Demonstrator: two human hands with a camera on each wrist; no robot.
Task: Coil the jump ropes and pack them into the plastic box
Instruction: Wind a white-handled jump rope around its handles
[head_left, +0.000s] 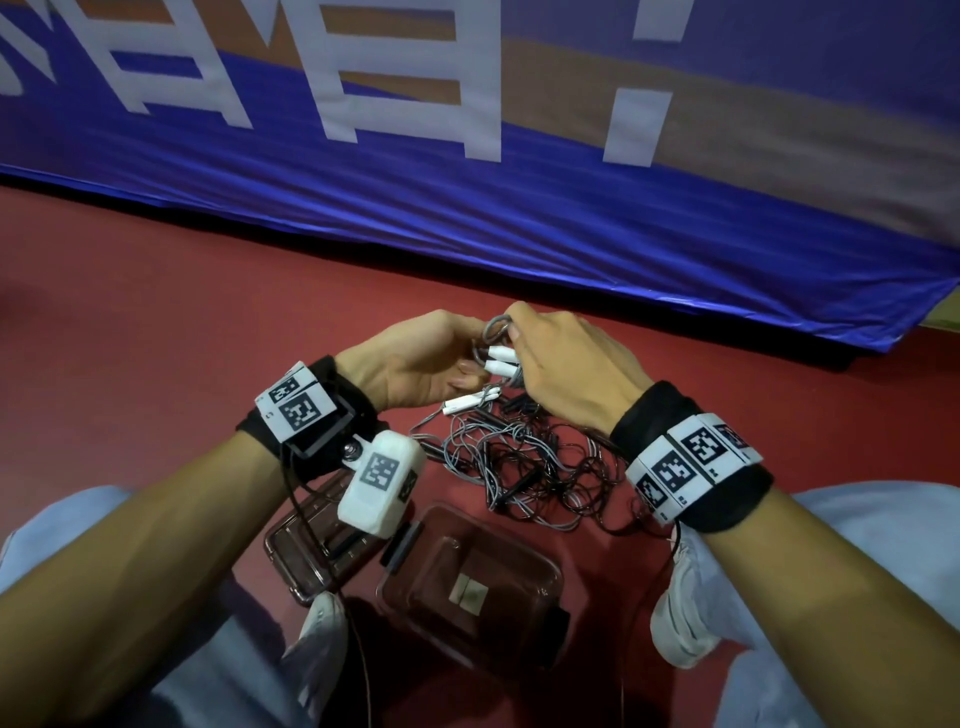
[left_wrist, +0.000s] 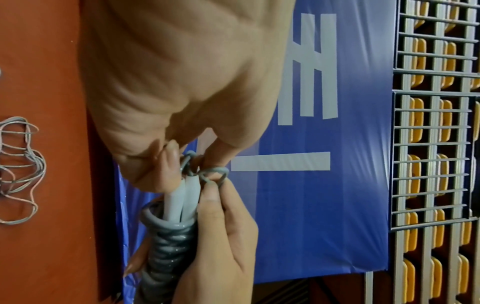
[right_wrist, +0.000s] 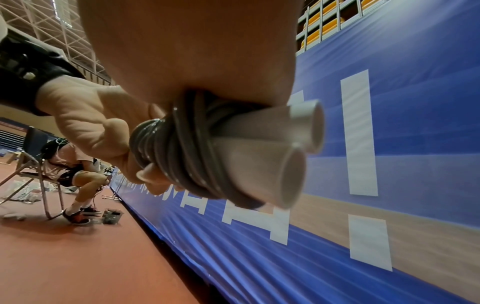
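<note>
Jump rope bundle (head_left: 501, 359), grey cord wound round its two white handles (right_wrist: 270, 152), held between both hands above the red floor (head_left: 156, 322). The left hand (head_left: 410, 364) curls its fingers round the wound section, the thumb lying along the coils, so that the turns cannot slip off the handles. The right hand (head_left: 566, 374) works at the far end of the bundle: its fingertips (left_wrist: 168, 158) pinch a small loop of the cord's free end (left_wrist: 213, 174) just beyond the handle tips, apparently to tuck or knot it and lock the coil. Both hands are thus closed on the same rope, neither relaxed.

Below the fingers, a tangle of further jump ropes (head_left: 530, 467), dark and grey cords with one white handle showing, lies loose on the floor, not yet coiled. Nearer the wrists stands the clear plastic box (head_left: 467, 587), open, with what seems to be its lid (head_left: 311, 540) beside it; whether anything lies in the box cannot be told. Judged stage: first bundle nearly secured, packing still ahead.

Background: a blue banner (head_left: 571, 218) beyond the fingertips; in the right wrist view, a seated person (right_wrist: 70, 164) well apart.
</note>
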